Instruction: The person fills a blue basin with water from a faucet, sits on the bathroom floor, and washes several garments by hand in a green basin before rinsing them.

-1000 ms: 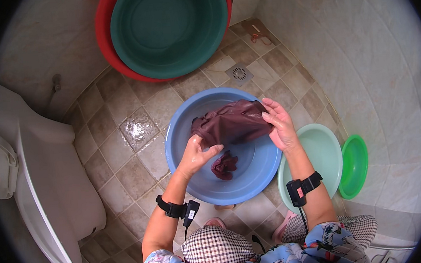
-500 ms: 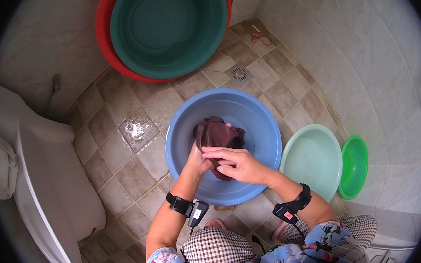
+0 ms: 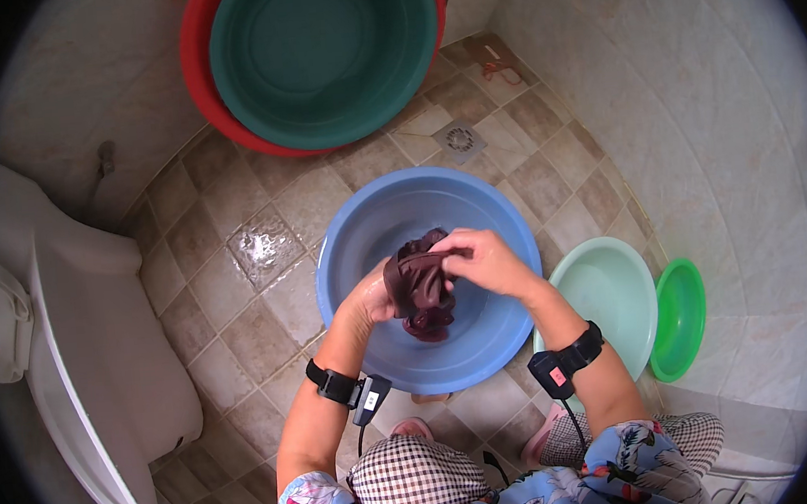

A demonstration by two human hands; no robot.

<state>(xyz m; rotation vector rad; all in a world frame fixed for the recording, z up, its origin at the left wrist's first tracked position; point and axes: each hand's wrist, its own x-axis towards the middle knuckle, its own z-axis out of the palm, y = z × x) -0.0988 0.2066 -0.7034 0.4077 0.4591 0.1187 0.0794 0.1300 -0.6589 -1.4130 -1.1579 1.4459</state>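
Note:
A dark maroon cloth (image 3: 422,284), bunched and damp-looking, is held over the inside of a blue plastic basin (image 3: 340,352). My left hand (image 3: 372,294) holds it from the left side, with the fingers mostly hidden behind the fabric. At the cloth's upper right, the fingers of my right hand (image 3: 482,259) pinch a fold and pull it taut. The lower end of the cloth hangs in a crumpled bunch. Whether it touches the basin's bottom I cannot tell.
Beyond the basin a dark green tub (image 3: 326,54) sits inside a red tub (image 3: 203,92). A pale green basin (image 3: 602,307) and a bright green one (image 3: 679,320) stand at right. A toilet (image 3: 117,350) is at left; the tiled floor has a drain (image 3: 459,140).
My right hand has moved up and right, from lying across the cloth to pinching its upper edge. The cloth is now stretched between both hands.

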